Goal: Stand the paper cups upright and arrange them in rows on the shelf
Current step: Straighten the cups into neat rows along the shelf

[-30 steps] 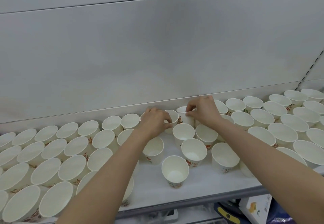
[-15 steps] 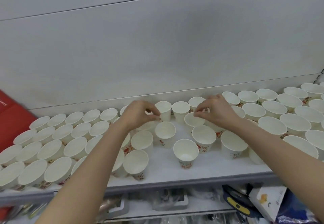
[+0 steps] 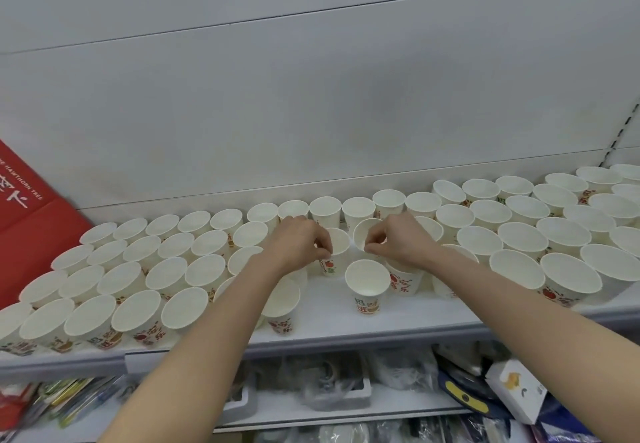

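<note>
left hand (image 3: 298, 241) pinches cup (image 3: 337, 245) rim | right hand (image 3: 398, 240) apparently pinches neighbouring cup (image 3: 367, 234) | both upright on shelf (image 3: 329, 325)

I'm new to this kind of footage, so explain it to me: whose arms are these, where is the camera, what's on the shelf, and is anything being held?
No machine here: a person's two bare arms, filmed by one camera worn on their head, looking forward and down. The white shelf is crowded with upright paper cups, packed in rows at both sides, looser in the middle. The left hand pinches the rim of one cup; the right hand pinches the rim of a tilted cup beside it. One cup stands alone nearer the front edge. A red box sits at far left.
</note>
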Demonstrator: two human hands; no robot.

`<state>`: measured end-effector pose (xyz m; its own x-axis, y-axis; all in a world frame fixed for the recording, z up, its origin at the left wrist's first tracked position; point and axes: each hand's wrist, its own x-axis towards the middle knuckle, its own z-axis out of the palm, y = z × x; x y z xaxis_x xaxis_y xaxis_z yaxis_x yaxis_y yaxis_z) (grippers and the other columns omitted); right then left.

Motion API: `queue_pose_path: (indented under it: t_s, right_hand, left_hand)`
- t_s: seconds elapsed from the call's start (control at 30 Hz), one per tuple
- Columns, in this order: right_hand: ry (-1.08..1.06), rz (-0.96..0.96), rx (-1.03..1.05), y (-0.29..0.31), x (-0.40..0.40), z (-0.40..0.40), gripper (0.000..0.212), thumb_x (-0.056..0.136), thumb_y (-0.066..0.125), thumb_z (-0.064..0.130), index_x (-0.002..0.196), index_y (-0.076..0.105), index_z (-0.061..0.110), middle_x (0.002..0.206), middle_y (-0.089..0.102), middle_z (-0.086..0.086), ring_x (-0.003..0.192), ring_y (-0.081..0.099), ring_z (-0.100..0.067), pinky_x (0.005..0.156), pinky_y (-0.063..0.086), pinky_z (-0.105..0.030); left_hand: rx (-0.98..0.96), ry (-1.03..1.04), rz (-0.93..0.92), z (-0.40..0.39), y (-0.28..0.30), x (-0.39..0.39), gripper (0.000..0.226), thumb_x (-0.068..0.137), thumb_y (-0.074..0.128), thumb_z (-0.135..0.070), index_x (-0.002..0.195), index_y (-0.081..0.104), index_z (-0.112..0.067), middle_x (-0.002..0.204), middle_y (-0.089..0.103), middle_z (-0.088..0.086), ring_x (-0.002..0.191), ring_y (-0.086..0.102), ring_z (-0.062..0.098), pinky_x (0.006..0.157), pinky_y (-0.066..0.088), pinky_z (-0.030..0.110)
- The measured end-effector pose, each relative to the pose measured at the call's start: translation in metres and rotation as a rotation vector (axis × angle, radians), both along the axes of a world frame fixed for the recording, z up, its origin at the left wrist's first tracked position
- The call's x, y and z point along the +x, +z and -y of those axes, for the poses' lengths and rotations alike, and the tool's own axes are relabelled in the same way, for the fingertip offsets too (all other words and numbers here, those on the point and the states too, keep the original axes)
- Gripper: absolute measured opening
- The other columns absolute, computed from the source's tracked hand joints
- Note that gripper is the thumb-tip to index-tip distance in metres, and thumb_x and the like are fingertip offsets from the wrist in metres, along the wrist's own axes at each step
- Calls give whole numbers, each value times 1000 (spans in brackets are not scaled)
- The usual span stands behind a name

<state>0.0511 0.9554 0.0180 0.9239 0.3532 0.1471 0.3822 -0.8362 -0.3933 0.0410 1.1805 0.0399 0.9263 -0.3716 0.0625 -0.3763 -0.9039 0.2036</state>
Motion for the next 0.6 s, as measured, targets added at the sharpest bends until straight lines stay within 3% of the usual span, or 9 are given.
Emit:
queue_pose_path:
  t_s: [0.1, 0.2, 0.3, 0.4, 0.6]
  right_hand:
    - [-93, 58, 89, 1, 8, -3, 20, 81, 66, 34, 72, 72, 18, 74, 71, 1, 75, 63, -18, 69, 50, -35]
    - [-200, 188, 159, 12, 25, -11, 16, 81, 68, 34, 76, 73, 20, 77, 71, 3, 83, 59, -19, 74, 47, -35]
    - [-214, 189, 15, 18, 47, -28, 22, 79, 67, 46, 85, 73, 25, 84, 71, 3, 94, 54, -21, 84, 42, -36]
    - [-233, 142, -159, 14, 62, -45, 35, 75, 63, 58, 80, 73, 24, 80, 69, 3, 90, 54, -20, 83, 35, -35]
    - [-249, 117, -209, 4, 71, -39, 16, 82, 64, 36, 77, 71, 23, 83, 71, 0, 90, 59, -22, 87, 32, -35]
  left_hand:
    - [-132, 34, 25, -5, 0, 8, 6, 80, 69, -38, 80, 73, -33, 85, 71, -14, 86, 60, 7, 74, 50, 31]
    - [-151, 101, 103, -7, 5, 25, 10, 82, 69, -33, 90, 74, -32, 93, 71, -11, 93, 58, 13, 79, 48, 32]
    - [-69, 173, 133, -3, 4, 48, 22, 83, 68, -36, 104, 72, -34, 105, 71, -4, 104, 56, 19, 88, 46, 33]
    - [-3, 181, 119, 7, -2, 62, 27, 86, 65, -42, 111, 69, -35, 108, 68, 2, 109, 56, 23, 89, 46, 34]
    - [43, 114, 133, 12, -11, 76, 23, 90, 61, -37, 110, 70, -31, 108, 72, -3, 107, 57, 21, 88, 42, 31]
